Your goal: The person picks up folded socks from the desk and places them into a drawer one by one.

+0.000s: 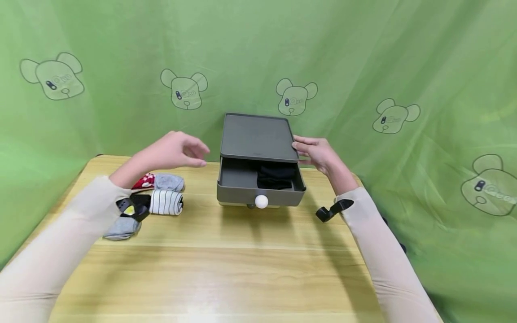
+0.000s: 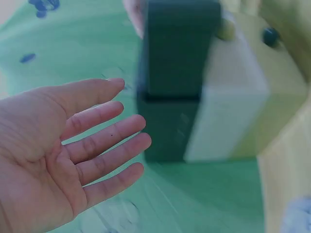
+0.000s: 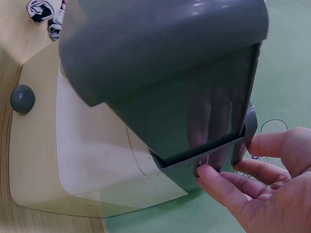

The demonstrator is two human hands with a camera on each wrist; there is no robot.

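A small drawer box (image 1: 258, 137) with a grey top stands at the back of the table. Its grey upper drawer (image 1: 238, 194), with a round white knob (image 1: 261, 201), is pulled out, and a folded black cloth (image 1: 276, 176) lies in its right half. My right hand (image 1: 319, 154) grips the box's right top edge, thumb on the rim and fingers along the side; the right wrist view shows these fingertips (image 3: 208, 174) on the grey wall. My left hand (image 1: 173, 151) hovers left of the box, holding nothing, fingers loosely spread in the left wrist view.
Left on the wooden table (image 1: 226, 273) lie several folded cloth pieces like socks: a striped one (image 1: 166, 202), a grey one (image 1: 169, 182), a red patterned one (image 1: 144, 181) and a grey-blue one (image 1: 122, 228). A green curtain (image 1: 250, 54) hangs close behind the box.
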